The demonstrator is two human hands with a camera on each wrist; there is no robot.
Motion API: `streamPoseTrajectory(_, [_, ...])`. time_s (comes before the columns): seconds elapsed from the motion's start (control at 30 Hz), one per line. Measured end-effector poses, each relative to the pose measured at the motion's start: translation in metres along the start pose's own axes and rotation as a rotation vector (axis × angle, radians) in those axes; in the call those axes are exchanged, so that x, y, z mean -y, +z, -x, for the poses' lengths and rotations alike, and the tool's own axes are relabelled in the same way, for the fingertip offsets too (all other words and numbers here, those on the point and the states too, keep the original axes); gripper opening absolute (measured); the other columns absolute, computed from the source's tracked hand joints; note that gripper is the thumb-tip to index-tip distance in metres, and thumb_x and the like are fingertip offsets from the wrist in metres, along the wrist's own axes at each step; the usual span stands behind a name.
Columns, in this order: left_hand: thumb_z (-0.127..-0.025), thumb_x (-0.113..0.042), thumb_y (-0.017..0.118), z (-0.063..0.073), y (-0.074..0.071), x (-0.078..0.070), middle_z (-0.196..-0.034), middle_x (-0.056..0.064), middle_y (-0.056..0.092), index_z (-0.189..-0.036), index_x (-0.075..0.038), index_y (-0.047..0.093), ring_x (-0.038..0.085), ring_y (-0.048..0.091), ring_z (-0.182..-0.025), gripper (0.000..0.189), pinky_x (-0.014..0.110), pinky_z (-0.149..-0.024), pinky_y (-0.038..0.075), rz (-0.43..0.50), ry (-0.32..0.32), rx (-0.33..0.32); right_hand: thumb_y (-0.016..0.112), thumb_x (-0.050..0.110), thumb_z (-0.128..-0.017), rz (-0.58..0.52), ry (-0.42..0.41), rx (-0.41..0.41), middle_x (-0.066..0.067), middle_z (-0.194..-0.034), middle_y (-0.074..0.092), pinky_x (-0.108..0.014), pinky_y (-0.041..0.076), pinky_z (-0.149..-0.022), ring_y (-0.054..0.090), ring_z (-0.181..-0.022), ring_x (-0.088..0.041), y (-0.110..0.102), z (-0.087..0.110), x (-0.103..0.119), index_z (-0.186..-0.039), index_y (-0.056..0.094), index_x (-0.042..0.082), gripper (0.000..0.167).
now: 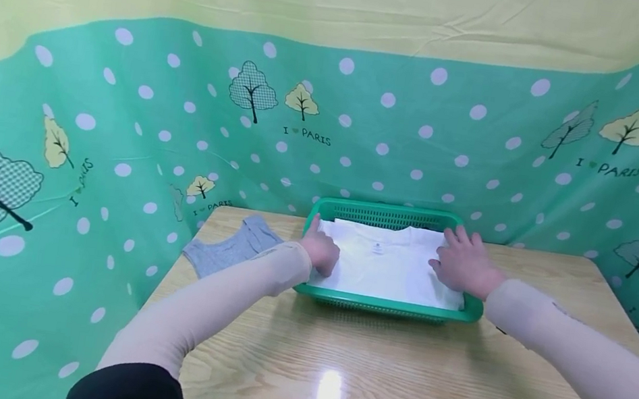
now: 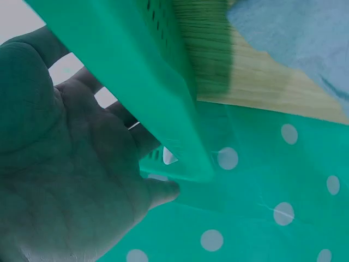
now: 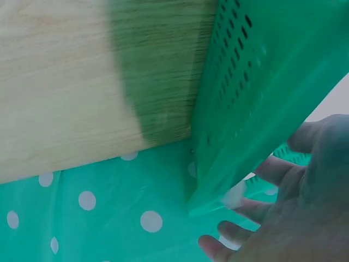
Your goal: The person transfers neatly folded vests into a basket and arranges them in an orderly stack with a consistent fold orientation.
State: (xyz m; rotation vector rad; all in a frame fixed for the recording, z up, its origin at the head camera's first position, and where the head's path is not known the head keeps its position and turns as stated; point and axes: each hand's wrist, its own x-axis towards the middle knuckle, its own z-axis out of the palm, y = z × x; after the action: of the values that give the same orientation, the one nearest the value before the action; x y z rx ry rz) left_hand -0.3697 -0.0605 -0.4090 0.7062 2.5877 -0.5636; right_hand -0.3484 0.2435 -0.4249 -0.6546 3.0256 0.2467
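Observation:
A white shirt [image 1: 381,263] with a small neck label lies folded flat inside a green plastic basket [image 1: 390,304]. My left hand [image 1: 321,252] reaches over the basket's left end, its fingers on the shirt's left side. In the left wrist view the palm [image 2: 71,158] faces the basket rim [image 2: 120,82], and the fingers pass behind it. At the opposite end my right hand [image 1: 466,261] rests with spread fingers on the shirt's right side. The right wrist view has these fingers [image 3: 272,170] extended beside the basket wall [image 3: 245,109], partly hidden by it.
A grey sleeveless top [image 1: 233,247] lies on the wooden table [image 1: 392,380], left of the basket. Behind the table hangs a green and yellow curtain [image 1: 405,113] with white dots and printed trees; it also runs along the left and right sides.

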Motion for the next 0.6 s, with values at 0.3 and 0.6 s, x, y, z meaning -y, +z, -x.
streamPoseTrajectory(0.3, [-0.096,-0.017,0.062,0.002,-0.001,-0.003,-0.125,0.009,0.071,-0.097,-0.016,0.076,0.035,0.057,-0.131,0.014,0.068,-0.122,0.001,-0.023,-0.002,0.011,0.067,0.032,-0.101,0.047,-0.017,0.1,-0.036,-0.157,0.038,-0.074,0.017,-0.117,0.02,-0.148,-0.06,-0.007,-0.002,-0.003,-0.131,0.068,-0.005,0.048])
streamPoseTrajectory(0.6, [-0.102,-0.038,0.065,0.007,-0.001,0.002,-0.169,0.011,0.034,-0.151,-0.026,0.06,0.036,0.003,-0.16,0.051,0.065,-0.123,-0.005,0.032,-0.007,0.013,0.067,0.034,-0.101,-0.022,-0.103,0.094,-0.033,-0.162,0.032,-0.074,0.01,-0.118,0.012,-0.152,-0.058,-0.005,-0.007,-0.001,-0.141,0.064,0.002,0.052])
